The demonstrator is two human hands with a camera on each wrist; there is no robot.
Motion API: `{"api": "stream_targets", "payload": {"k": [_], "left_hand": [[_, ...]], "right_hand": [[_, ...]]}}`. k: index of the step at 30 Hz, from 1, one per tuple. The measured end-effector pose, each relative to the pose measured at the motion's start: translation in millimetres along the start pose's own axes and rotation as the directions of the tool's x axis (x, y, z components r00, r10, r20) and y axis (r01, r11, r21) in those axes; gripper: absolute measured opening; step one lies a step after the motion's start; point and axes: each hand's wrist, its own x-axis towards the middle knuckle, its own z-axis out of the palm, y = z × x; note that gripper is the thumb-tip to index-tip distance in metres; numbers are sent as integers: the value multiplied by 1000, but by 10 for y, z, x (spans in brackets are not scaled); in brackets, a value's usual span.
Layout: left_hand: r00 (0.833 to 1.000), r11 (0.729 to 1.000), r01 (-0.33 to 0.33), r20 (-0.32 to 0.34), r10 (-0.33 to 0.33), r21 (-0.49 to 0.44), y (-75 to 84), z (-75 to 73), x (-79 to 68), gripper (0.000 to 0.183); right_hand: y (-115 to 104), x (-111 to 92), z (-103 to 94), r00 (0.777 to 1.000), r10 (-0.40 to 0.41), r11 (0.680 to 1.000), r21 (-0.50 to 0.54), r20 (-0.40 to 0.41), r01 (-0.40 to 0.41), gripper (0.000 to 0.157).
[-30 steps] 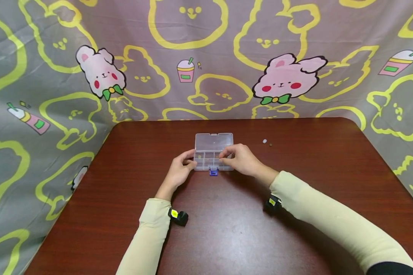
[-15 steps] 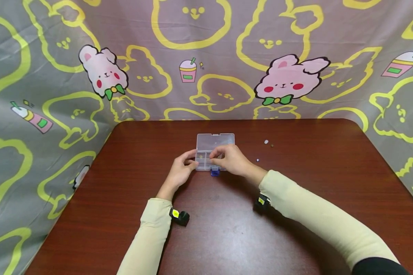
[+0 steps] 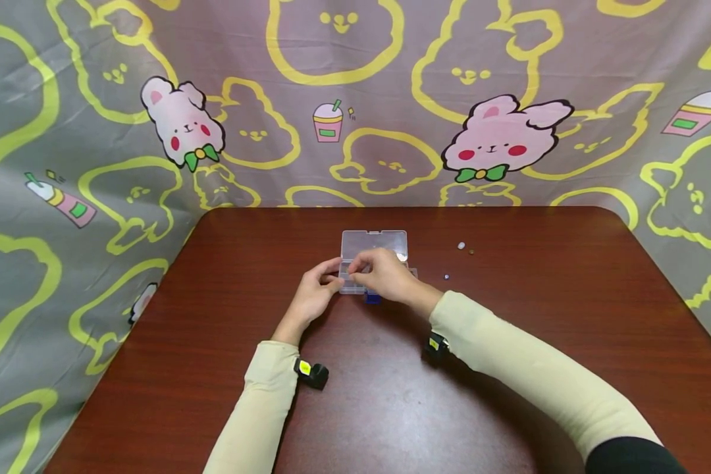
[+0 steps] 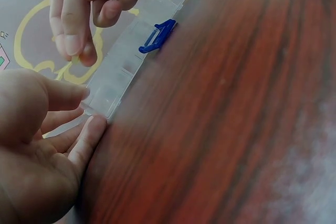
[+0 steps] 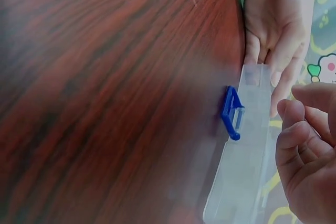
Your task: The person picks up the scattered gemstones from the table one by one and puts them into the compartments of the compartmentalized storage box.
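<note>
A clear plastic compartment box (image 3: 355, 288) stands on the table with its lid raised at the back and its blue latch (image 4: 157, 36) hanging at the front. My left hand (image 3: 315, 293) grips the box's left end between thumb and fingers. Over the left compartments, my right hand (image 3: 382, 275) has thumb and forefinger pinched together. In the left wrist view a small yellowish bead (image 4: 75, 58) shows at those fingertips; the right wrist view hides it. Much of the box's inside lies behind my right hand.
To the right of the box lie a whitish bead (image 3: 461, 245), a brownish bead (image 3: 471, 251) and a small bluish bead (image 3: 447, 277). A patterned cloth (image 3: 385, 99) rises behind the brown table (image 3: 261, 257).
My right hand has moved left across the box, from the right-hand compartments to the left ones. The bluish bead on the table has come into view. My left hand keeps its hold.
</note>
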Motion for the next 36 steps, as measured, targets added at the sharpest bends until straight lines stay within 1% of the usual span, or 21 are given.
{"api": "stream_targets", "payload": {"k": [3, 9, 14, 22, 29, 36], "left_hand": [[1000, 1000, -4, 0, 4, -5, 25, -4, -20, 46], [1000, 1000, -6, -7, 6, -14, 0, -3, -9, 46], [1000, 1000, -6, -11, 6, -22, -9, 6, 3, 46], [1000, 1000, -6, -13, 6, -23, 0, 2, -9, 46], [1000, 1000, -1, -17, 1, -15, 17, 3, -15, 46], [1000, 1000, -5, -10, 4, -28, 19, -3, -18, 46]], "right_hand": [[-18, 20, 20, 1000, 1, 1000, -16, -4, -1, 4], [-47, 51, 44, 1000, 9, 1000, -22, 2, -9, 3], [-57, 65, 49, 1000, 0, 1000, -30, 2, 0, 3], [-50, 73, 65, 1000, 2, 999, -47, 7, -1, 4], [-52, 73, 64, 1000, -29, 997, -69, 4, 29, 4], [-44, 52, 53, 1000, 13, 1000, -11, 9, -13, 3]]}}
